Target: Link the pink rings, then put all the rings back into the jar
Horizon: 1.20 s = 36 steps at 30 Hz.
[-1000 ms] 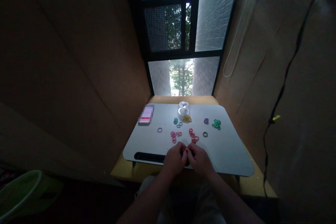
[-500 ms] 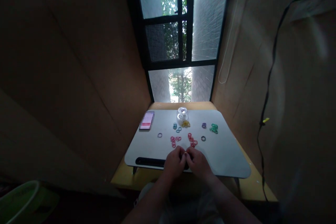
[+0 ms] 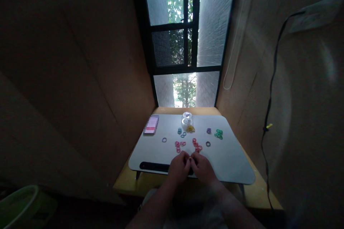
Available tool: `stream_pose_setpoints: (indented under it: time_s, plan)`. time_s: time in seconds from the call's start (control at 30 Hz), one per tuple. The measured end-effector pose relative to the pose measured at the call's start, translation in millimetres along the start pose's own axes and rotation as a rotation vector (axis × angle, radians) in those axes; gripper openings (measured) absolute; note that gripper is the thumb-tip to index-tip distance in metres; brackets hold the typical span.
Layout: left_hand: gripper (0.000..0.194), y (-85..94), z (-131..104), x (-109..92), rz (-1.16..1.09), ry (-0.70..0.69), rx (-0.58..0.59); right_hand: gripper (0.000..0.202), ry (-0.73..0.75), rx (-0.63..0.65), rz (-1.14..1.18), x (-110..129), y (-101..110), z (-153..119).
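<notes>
My left hand (image 3: pixel 179 166) and my right hand (image 3: pixel 202 166) meet over the near edge of a white lap table (image 3: pixel 231 162). The fingers of both are closed, with thumbs and fingertips pressed together. A tiny yellowish spot shows between the fingertips, too small to name. Just beyond the hands lie red rings (image 3: pixel 195 144) that look like small hair ties, with pink rings (image 3: pixel 177 144) to their left. Farther back are blue rings (image 3: pixel 183 135), yellow rings (image 3: pixel 190 129), purple rings (image 3: pixel 209 131) and green rings (image 3: pixel 219 134).
A clear jar (image 3: pixel 187 121) stands at the table's back. A phone (image 3: pixel 151 125) with a blurred screen lies back left. One pale purple ring (image 3: pixel 164 140) and one dark ring (image 3: pixel 208 144) lie apart. A black slot (image 3: pixel 153 166) runs along the front; a cable (image 3: pixel 271 89) hangs at right.
The view has tilted slightly, so the table sits a little lower in the picture. My hands stay together in almost the same pose, and the rings have not moved on the table.
</notes>
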<state>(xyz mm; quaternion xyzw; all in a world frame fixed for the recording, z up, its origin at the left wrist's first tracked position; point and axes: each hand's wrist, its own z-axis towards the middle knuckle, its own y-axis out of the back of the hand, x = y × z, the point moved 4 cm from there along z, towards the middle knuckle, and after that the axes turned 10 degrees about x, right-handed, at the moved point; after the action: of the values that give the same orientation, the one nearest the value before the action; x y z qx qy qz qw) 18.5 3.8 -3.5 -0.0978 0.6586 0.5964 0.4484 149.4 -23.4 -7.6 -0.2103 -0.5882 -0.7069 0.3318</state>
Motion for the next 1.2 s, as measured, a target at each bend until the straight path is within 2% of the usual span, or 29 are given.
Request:
stream_pose_setpoints:
  time_s: [0.77,1.2]
  plan:
    - [0.01,2.4,-2.0,-0.6,0.002,0.0,-0.001,0.021,-0.01,-0.009,-0.053,-3.0,-3.4,-1.9]
    - [0.009,3.6,1.8,-1.2,-0.051,-0.025,-0.009,0.02,-0.017,-0.016,-0.001,-1.3,0.6,2.8]
